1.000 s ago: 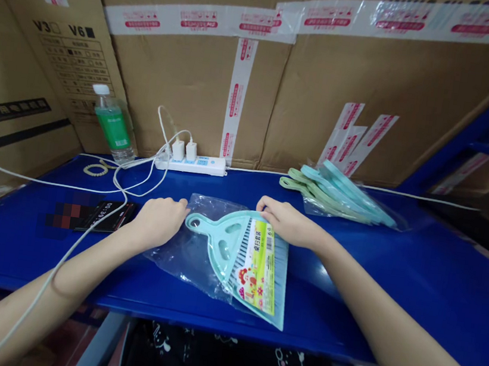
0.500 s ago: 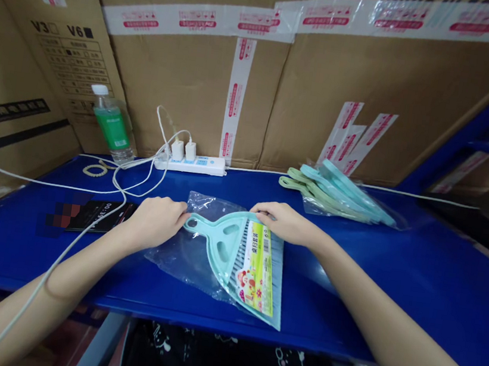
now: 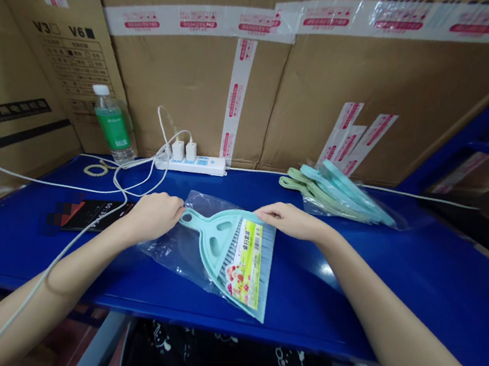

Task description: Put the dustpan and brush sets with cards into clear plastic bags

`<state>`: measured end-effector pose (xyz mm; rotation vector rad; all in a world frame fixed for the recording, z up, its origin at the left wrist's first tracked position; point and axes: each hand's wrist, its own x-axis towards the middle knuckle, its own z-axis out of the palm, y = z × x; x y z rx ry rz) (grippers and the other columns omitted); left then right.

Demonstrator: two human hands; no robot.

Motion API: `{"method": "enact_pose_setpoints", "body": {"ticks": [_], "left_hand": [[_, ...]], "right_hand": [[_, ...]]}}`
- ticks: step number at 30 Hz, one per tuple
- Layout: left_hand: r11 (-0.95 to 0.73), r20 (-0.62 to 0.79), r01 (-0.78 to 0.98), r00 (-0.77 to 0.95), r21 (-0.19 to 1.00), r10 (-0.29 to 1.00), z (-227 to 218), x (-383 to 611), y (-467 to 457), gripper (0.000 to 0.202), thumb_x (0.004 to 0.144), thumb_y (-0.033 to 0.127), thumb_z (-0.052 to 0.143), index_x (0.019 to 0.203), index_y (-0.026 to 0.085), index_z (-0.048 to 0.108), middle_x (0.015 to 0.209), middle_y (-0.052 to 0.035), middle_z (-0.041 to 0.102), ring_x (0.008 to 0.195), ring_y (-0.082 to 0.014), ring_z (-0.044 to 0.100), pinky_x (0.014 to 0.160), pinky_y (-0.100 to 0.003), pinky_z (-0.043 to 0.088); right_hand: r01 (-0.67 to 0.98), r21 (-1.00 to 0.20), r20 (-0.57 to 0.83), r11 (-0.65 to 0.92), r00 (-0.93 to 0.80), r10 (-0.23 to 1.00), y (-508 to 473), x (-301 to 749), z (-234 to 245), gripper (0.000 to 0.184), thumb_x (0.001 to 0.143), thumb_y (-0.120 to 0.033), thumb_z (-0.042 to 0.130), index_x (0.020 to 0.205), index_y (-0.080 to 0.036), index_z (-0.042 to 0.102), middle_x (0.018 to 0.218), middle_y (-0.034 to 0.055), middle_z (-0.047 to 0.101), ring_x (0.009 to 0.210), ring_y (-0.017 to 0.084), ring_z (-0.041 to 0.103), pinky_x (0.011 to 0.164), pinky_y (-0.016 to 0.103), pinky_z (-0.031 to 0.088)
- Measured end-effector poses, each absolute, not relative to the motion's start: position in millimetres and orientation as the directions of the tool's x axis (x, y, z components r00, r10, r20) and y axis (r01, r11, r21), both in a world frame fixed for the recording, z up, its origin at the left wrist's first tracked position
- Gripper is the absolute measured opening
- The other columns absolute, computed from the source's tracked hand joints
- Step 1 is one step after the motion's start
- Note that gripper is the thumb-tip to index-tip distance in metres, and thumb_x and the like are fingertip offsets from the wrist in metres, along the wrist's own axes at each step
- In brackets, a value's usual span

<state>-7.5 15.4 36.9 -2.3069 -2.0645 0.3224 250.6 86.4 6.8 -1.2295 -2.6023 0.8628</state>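
A light-blue dustpan with a small brush set into it lies low over the table's front half, its handle pointing left. A printed label card covers part of the bristles. Clear plastic bag film spreads behind and below the handle. My left hand is closed at the handle end, pinching the handle tip and the film there. At the upper right corner of the dustpan, my right hand grips the rim between thumb and fingers.
Bagged green and blue dustpan sets lie at the back right. A bottle, a power strip with two chargers and a phone are on the left. White cable crosses my left forearm. Cardboard walls the back.
The dustpan has shifted left and turned slightly, its lower corner moving left. My left hand has moved slightly left with it; my right hand stays at the upper corner.
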Motion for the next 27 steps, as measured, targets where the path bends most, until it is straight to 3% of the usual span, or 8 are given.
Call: {"method": "enact_pose_setpoints", "body": {"ticks": [5, 10, 16, 21, 24, 27], "left_hand": [[-0.108, -0.176, 0.987, 0.086, -0.116, 0.981, 39.1, -10.8, 18.2, 0.033, 0.092, 0.023, 0.028, 0.082, 0.016, 0.059, 0.061, -0.0052, 0.067, 0.065, -0.0227, 0.066, 0.065, -0.032, 0.046], [-0.092, -0.195, 0.987, 0.065, -0.134, 0.979, 39.1, -14.9, 20.7, 0.027, 0.088, 0.015, 0.031, 0.081, 0.017, 0.057, 0.057, -0.0051, 0.067, 0.058, -0.0206, 0.065, 0.06, -0.028, 0.043], [-0.089, -0.219, 0.993, 0.071, -0.074, 0.973, 39.1, -19.1, 23.3, 0.025, 0.079, 0.006, 0.032, 0.079, 0.015, 0.056, 0.047, -0.0018, 0.062, 0.036, -0.0151, 0.053, 0.053, -0.026, 0.041], [-0.093, -0.203, 0.989, 0.068, -0.113, 0.977, 39.4, -18.1, 22.5, 0.028, 0.082, 0.007, 0.03, 0.079, 0.014, 0.057, 0.05, -0.005, 0.063, 0.049, -0.0189, 0.061, 0.057, -0.027, 0.043], [-0.088, -0.203, 0.985, 0.057, -0.146, 0.978, 39.2, -17.3, 22.1, 0.031, 0.084, 0.008, 0.027, 0.084, 0.013, 0.058, 0.054, -0.007, 0.065, 0.055, -0.0218, 0.064, 0.06, -0.03, 0.044], [-0.078, -0.21, 0.983, 0.042, -0.167, 0.977, 38.5, -17.1, 22.0, 0.031, 0.083, 0.008, 0.028, 0.087, 0.012, 0.059, 0.056, -0.0082, 0.065, 0.058, -0.0232, 0.065, 0.063, -0.032, 0.046]], "right_hand": [[0.663, -0.558, -0.111, 0.499, -0.656, 0.746, 86.0, 249.2, 7.6, 0.038, 0.086, -0.035, 0.037, 0.089, -0.017, 0.07, 0.097, 0.0059, 0.071, 0.089, 0.022, 0.062, 0.076, 0.032, 0.044], [0.678, -0.526, -0.091, 0.514, -0.646, 0.758, 86.7, 248.8, 5.8, 0.038, 0.085, -0.037, 0.037, 0.087, -0.018, 0.069, 0.084, 0.0048, 0.069, 0.077, 0.02, 0.059, 0.068, 0.03, 0.042], [0.714, -0.496, -0.12, 0.494, -0.62, 0.775, 85.0, 247.1, 6.2, 0.038, 0.087, -0.04, 0.036, 0.094, -0.019, 0.067, 0.079, 0.0043, 0.064, 0.071, 0.018, 0.055, 0.064, 0.03, 0.04], [0.803, -0.383, -0.034, 0.457, -0.507, 0.861, 73.2, 243.4, 9.1, 0.056, 0.078, -0.05, 0.054, 0.12, -0.015, 0.053, 0.095, 0.011, 0.057, 0.081, 0.023, 0.055, 0.073, 0.034, 0.042], [0.743, -0.362, 0.053, 0.563, -0.587, 0.808, 61.7, 239.4, 13.0, 0.058, 0.072, -0.049, 0.063, 0.118, -0.015, 0.055, 0.1, 0.0113, 0.054, 0.09, 0.025, 0.053, 0.08, 0.037, 0.042], [0.649, -0.334, 0.04, 0.684, -0.715, 0.698, 51.7, 234.0, 16.1, 0.053, 0.071, -0.049, 0.067, 0.11, -0.014, 0.063, 0.096, 0.011, 0.053, 0.093, 0.027, 0.049, 0.082, 0.038, 0.042]]}}
